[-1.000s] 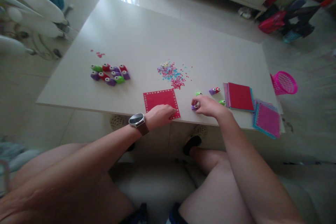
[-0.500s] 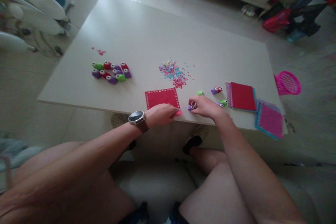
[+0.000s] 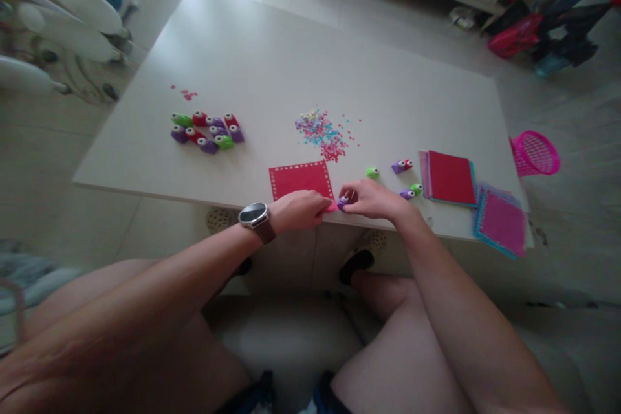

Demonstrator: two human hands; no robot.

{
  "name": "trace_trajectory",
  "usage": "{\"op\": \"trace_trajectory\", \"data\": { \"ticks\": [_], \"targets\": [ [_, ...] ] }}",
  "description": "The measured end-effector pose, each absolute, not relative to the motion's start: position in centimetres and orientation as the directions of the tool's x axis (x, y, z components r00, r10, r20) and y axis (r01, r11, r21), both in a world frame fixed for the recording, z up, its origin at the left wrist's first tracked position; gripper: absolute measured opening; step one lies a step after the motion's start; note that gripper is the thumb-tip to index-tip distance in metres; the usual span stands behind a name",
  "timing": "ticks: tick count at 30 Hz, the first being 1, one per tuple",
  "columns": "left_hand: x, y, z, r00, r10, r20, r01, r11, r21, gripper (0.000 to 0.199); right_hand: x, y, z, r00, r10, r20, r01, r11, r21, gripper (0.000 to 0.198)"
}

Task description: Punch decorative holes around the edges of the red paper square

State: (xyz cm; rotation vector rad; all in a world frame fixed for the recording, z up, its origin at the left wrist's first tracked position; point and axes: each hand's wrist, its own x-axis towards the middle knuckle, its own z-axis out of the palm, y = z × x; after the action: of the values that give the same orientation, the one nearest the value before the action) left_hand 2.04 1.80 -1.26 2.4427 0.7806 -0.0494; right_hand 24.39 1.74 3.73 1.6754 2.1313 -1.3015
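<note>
A red sheet of paper [image 3: 299, 180] with a row of small punched holes along its edges lies at the table's near edge. My left hand [image 3: 306, 208] is closed on its near right corner, where a brighter pink bit shows beside the fingertips. My right hand [image 3: 369, 197] grips a small purple craft punch [image 3: 343, 202] right at that corner; whether paper is inside the punch I cannot tell. Close by stand a green punch [image 3: 372, 173], a purple and red pair of punches [image 3: 402, 166] and a purple and green pair [image 3: 411, 191].
Loose confetti [image 3: 323, 132] lies mid-table, with a few red pieces [image 3: 188, 94] at left. Several more punches [image 3: 206, 132] are grouped there. Stacked coloured paper [image 3: 451, 178] and punched sheets [image 3: 502, 223] occupy the right side. Beyond the edge is a pink basket [image 3: 536, 152].
My right hand has moved left with the purple punch, from beside the red paper to its corner. My left hand stays at the corner.
</note>
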Motion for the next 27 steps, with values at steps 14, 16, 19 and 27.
{"op": "trace_trajectory", "data": {
  "ticks": [14, 16, 19, 27],
  "targets": [
    [2.21, 1.80, -0.62, 0.817, 0.532, -0.224, 0.559, -0.632, 0.537, 0.019, 24.57, 1.65, 3.07, -0.410, 0.722, -0.557, 0.827, 0.038, -0.561, 0.019],
    [2.19, 1.78, -0.53, 0.812, 0.534, -0.236, 0.567, -0.624, 0.538, 0.018, 24.46, 1.59, 2.91, -0.435, 0.723, -0.537, 0.826, 0.084, -0.557, 0.020],
    [2.13, 1.82, -0.66, 0.814, 0.529, -0.239, 0.565, -0.626, 0.537, 0.016, 24.09, 1.47, 2.83, -0.475, 0.717, -0.510, 0.814, 0.138, -0.564, 0.023],
    [2.13, 2.02, -0.90, 0.820, 0.523, -0.232, 0.555, -0.629, 0.544, 0.013, 24.20, 1.69, 2.99, -0.477, 0.724, -0.498, 0.813, 0.149, -0.563, 0.026]
  ]
}}
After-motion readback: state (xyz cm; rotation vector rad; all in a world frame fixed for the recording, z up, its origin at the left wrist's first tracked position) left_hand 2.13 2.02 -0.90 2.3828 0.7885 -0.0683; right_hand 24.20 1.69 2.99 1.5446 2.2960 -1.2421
